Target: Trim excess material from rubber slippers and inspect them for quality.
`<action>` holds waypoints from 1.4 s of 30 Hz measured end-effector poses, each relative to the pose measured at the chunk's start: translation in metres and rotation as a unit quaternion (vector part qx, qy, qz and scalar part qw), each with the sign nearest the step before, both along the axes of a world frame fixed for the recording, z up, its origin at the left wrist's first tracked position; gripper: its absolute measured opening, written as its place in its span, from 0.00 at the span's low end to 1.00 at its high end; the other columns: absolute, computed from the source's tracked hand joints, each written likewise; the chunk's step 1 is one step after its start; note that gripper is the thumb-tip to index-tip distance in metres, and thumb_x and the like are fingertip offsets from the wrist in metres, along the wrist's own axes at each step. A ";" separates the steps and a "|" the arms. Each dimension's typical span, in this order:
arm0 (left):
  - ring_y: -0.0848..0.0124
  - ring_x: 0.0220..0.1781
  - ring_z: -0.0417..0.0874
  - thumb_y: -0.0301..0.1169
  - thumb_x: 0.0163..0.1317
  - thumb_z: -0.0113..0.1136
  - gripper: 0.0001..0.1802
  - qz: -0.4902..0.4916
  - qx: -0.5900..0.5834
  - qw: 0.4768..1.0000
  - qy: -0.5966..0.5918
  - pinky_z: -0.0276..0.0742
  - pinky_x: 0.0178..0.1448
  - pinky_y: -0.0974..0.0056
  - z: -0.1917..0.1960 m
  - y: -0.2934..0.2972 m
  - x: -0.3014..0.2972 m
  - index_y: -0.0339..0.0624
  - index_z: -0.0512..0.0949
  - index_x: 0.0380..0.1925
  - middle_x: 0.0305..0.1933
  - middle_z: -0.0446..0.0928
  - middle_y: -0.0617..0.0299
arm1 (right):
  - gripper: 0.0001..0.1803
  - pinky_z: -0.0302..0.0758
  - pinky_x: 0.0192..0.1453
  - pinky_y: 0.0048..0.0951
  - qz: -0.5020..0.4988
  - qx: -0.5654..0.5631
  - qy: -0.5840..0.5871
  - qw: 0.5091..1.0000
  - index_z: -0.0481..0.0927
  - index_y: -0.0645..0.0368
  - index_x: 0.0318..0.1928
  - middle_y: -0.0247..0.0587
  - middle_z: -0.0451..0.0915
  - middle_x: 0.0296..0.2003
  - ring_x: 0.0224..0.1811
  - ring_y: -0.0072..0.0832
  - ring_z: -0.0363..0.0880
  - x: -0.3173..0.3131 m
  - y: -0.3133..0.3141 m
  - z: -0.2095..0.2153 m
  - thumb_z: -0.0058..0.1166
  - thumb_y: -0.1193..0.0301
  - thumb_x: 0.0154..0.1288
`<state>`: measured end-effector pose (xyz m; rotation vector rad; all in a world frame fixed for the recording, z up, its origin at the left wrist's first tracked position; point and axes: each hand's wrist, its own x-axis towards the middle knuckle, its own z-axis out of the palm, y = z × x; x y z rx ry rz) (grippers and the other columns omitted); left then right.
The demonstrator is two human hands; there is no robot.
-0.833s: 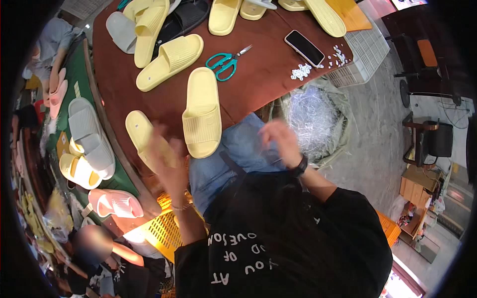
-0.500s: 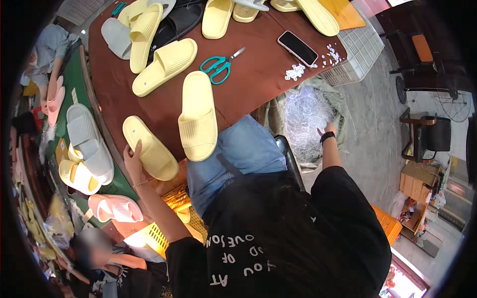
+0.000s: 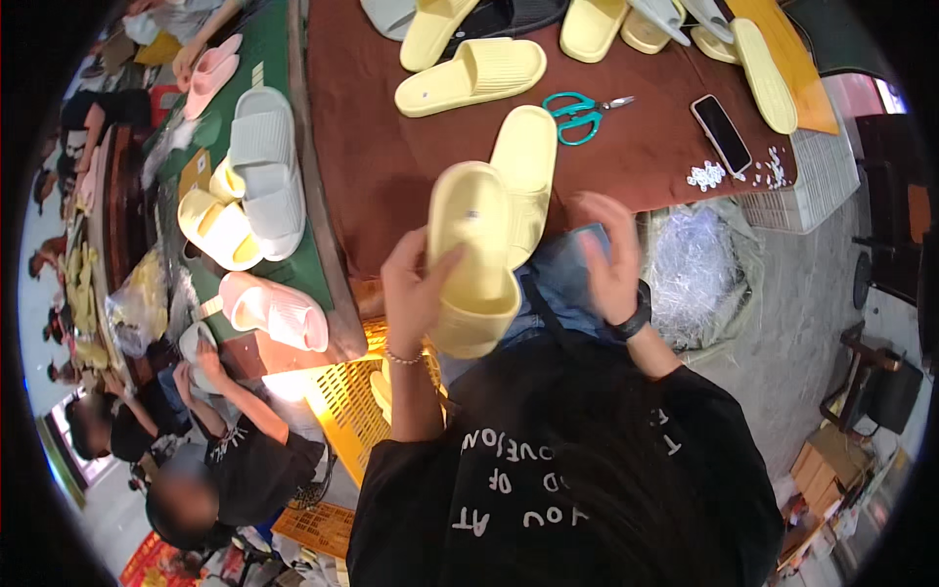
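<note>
Presently the left hand (image 3: pixel 416 284) is closed on a pale yellow slipper (image 3: pixel 472 259), fingers wrapped over its left edge and the thumb pressed against the sole face — the slipper is held upright above the lap, at the near edge of the bench (image 3: pixel 391 166). The right hand (image 3: pixel 611 259) is open, fingers spread and blurred, holding nothing; it sits just right of the held slipper, not touching it, with a black wristband (image 3: pixel 636 318) at the wrist. Directly behind the held slipper a second yellow slipper (image 3: pixel 528 157) lies on the brown bench top, partly overlapped in view. Beyond it lie teal-handled scissors (image 3: pixel 577 115), a further yellow slipper (image 3: pixel 471 76) set crosswise, and more yellow and grey slippers along the far edge. To the right on the bench are a dark phone (image 3: pixel 722 134) and a scatter of small white pieces (image 3: pixel 706 176). Clear plastic bags (image 3: pixel 690 269) are heaped below the bench edge, right of the right hand. On the adjoining green surface to the left rest grey slippers (image 3: pixel 264 166), yellow ones and a pink slipper (image 3: pixel 276 311) — other people are seated around it.
</note>
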<state>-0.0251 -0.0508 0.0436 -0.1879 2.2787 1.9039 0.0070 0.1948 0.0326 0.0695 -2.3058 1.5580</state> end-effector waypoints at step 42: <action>0.69 0.38 0.81 0.28 0.55 0.68 0.18 -0.104 -0.031 0.994 -0.026 0.75 0.45 0.66 -0.028 0.027 0.035 0.32 0.79 0.45 0.37 0.81 0.54 | 0.11 0.58 0.66 0.44 0.254 0.141 -0.025 0.957 0.79 0.52 0.31 0.37 0.69 0.49 0.63 0.45 0.60 0.001 0.012 -0.017 0.69 0.68 0.49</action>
